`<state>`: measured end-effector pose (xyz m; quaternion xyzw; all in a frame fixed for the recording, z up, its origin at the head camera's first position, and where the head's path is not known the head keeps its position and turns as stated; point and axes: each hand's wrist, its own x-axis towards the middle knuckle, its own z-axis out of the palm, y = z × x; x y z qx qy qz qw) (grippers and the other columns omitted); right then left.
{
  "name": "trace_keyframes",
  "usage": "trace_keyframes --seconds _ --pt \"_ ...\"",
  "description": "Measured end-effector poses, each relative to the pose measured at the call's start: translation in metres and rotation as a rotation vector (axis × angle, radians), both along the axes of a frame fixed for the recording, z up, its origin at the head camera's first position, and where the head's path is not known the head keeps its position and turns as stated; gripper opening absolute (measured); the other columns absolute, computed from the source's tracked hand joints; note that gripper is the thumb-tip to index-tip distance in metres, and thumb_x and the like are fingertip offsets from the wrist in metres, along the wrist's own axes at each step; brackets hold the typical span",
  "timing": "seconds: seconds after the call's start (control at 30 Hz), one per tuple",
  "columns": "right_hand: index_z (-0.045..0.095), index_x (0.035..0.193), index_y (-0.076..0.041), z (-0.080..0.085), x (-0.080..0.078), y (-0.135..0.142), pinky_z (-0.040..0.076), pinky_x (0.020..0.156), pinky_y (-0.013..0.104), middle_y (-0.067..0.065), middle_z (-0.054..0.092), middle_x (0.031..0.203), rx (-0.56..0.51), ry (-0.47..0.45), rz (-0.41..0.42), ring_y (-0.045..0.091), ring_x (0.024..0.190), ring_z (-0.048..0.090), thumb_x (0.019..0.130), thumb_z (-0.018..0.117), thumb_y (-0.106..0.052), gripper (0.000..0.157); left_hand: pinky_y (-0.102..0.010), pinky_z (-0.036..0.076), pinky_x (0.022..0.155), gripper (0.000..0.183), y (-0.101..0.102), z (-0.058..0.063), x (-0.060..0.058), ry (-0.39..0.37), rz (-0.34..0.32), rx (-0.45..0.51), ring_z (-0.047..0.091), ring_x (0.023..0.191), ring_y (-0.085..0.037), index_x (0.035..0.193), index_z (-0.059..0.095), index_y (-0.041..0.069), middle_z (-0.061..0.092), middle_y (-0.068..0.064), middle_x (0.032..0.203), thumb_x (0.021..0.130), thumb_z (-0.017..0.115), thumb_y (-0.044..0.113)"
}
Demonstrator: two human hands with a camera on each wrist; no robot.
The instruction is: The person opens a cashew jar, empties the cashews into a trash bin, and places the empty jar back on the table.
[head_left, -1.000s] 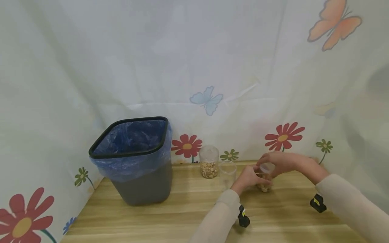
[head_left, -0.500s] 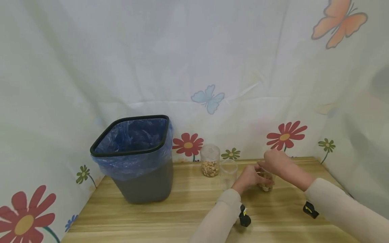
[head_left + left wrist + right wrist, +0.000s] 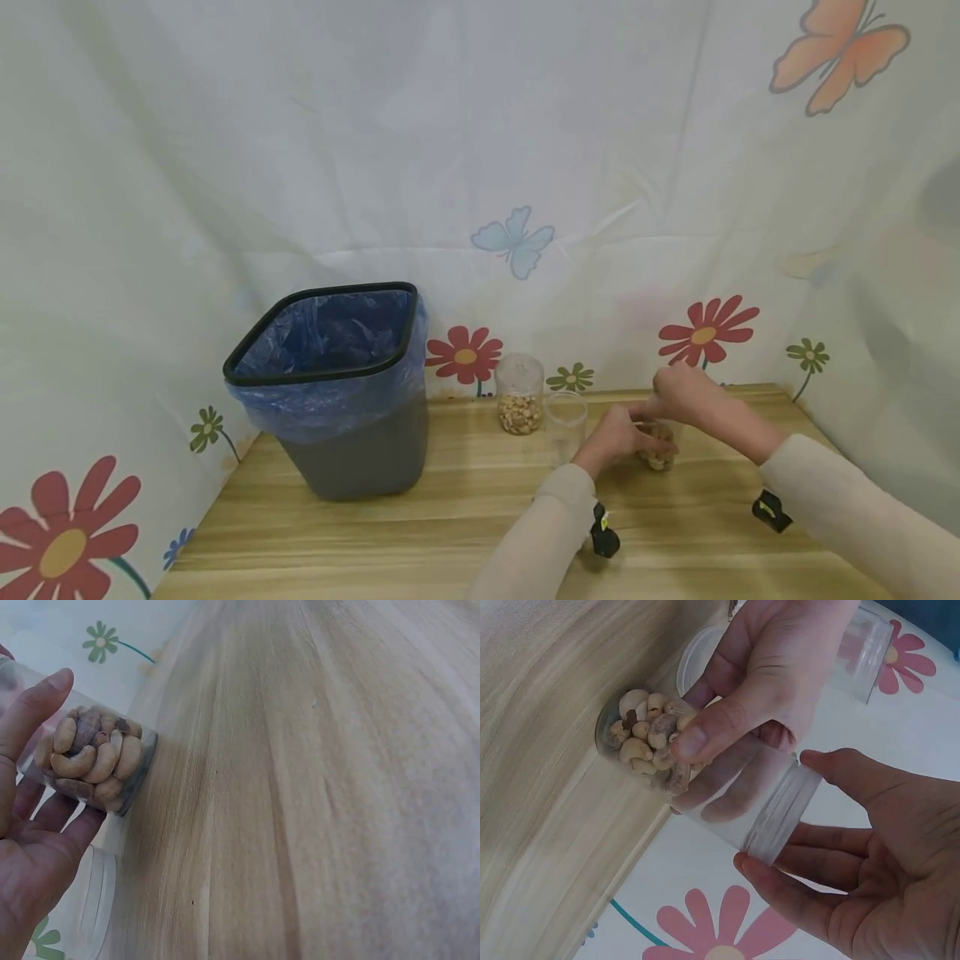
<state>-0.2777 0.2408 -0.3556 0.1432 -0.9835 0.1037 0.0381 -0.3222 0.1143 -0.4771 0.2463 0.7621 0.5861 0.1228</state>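
A clear jar of cashews and other nuts (image 3: 641,750) stands on the wooden table. My left hand (image 3: 615,435) holds it around the side, thumb on the near face, as the left wrist view shows with the nuts (image 3: 97,754) in the jar's lower part. At the jar's top is a clear lid (image 3: 780,817) with a ridged edge. My right hand (image 3: 877,847) grips that lid between thumb and fingertips. From the head view, the right hand (image 3: 681,396) bends over the jar and hides its top.
A second nut jar (image 3: 520,415) stands against the back curtain. Beside my left hand is a clear empty container (image 3: 565,433). On the left, a grey bin (image 3: 360,467) has a blue liner. Flower-print curtain (image 3: 585,167) encloses the table.
My right hand has turned at the jar's top, from fingers spread around it to knuckles raised above it, then shifted little. The left hand keeps its hold on the jar.
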Motion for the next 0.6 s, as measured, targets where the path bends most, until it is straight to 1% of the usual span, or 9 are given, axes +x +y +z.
trace_keyframes --seconds 0.13,0.2,0.27,0.37,0.4,0.43,0.47,0.5,0.6 --pt "0.053 0.055 -0.013 0.002 -0.002 0.002 0.027 0.046 0.022 -0.007 0.031 0.051 -0.008 -0.012 0.051 0.007 0.046 0.029 0.089 0.078 -0.039 0.049 -0.022 0.053 0.071 0.034 0.0 0.001 0.001 0.015 0.006 -0.02 0.064 0.081 -0.001 0.107 0.079 0.012 0.072 0.014 0.086 0.075 0.092 0.011" --pt "0.05 0.055 -0.014 0.003 -0.002 0.004 0.025 0.046 0.021 -0.008 0.029 0.051 -0.014 -0.026 0.069 0.007 0.047 0.025 0.09 0.075 -0.029 0.046 -0.022 0.053 0.07 0.033 0.0 0.001 0.002 0.01 0.004 -0.013 0.064 0.08 -0.001 0.106 0.079 0.013 0.072 0.013 0.085 0.075 0.091 0.011" --pt "0.056 0.057 -0.012 0.004 -0.002 0.005 0.025 0.047 0.022 -0.008 0.028 0.052 -0.033 -0.044 0.087 0.007 0.047 0.024 0.088 0.072 -0.019 0.035 -0.022 0.053 0.069 0.032 0.0 0.001 0.001 -0.001 0.001 -0.002 0.065 0.078 -0.002 0.105 0.079 0.013 0.072 0.012 0.084 0.076 0.091 0.01" --pt "0.073 0.074 -0.003 0.006 -0.001 0.008 0.026 0.049 0.023 -0.008 0.031 0.053 -0.063 -0.074 0.118 0.007 0.048 0.024 0.083 0.067 -0.009 0.013 -0.022 0.053 0.068 0.028 0.001 -0.001 0.001 -0.019 0.001 0.014 0.066 0.077 -0.002 0.102 0.079 0.017 0.073 0.011 0.083 0.077 0.09 0.008" --pt "0.077 0.084 0.001 0.006 -0.001 0.009 0.027 0.049 0.023 -0.008 0.033 0.054 -0.07 -0.082 0.128 0.007 0.048 0.025 0.084 0.067 -0.01 0.014 -0.022 0.053 0.069 0.028 0.001 -0.001 0.001 -0.024 0.002 0.017 0.067 0.078 -0.002 0.1 0.08 0.019 0.073 0.012 0.083 0.077 0.09 0.008" --pt "0.078 0.094 0.004 0.006 -0.002 0.01 0.029 0.05 0.024 -0.007 0.036 0.054 -0.079 -0.09 0.139 0.008 0.048 0.025 0.084 0.067 -0.009 0.02 -0.022 0.053 0.069 0.028 0.001 -0.002 0.001 -0.029 0.002 0.019 0.067 0.078 -0.002 0.099 0.08 0.021 0.073 0.012 0.084 0.077 0.09 0.008" --pt "0.078 0.099 0.007 0.006 -0.002 0.011 0.03 0.05 0.024 -0.007 0.038 0.054 -0.082 -0.096 0.148 0.008 0.048 0.025 0.084 0.068 -0.009 0.024 -0.022 0.054 0.069 0.029 0.001 -0.002 0.001 -0.031 0.003 0.021 0.067 0.079 -0.002 0.098 0.079 0.023 0.073 0.013 0.084 0.077 0.09 0.008" --pt "0.076 0.104 0.009 0.006 -0.002 0.012 0.032 0.051 0.024 -0.007 0.042 0.055 -0.086 -0.101 0.157 0.008 0.049 0.027 0.084 0.069 -0.009 0.027 -0.022 0.054 0.07 0.029 0.001 -0.002 0.0 -0.032 0.005 0.022 0.068 0.08 -0.002 0.098 0.08 0.024 0.073 0.013 0.085 0.076 0.09 0.008" --pt "0.075 0.107 0.009 0.006 -0.005 0.016 0.037 0.053 0.025 -0.004 0.056 0.061 -0.089 -0.107 0.19 0.008 0.05 0.032 0.084 0.071 -0.008 0.029 -0.022 0.054 0.07 0.029 0.001 -0.003 0.0 -0.04 0.006 0.026 0.068 0.082 -0.002 0.098 0.08 0.024 0.074 0.014 0.086 0.076 0.09 0.008"
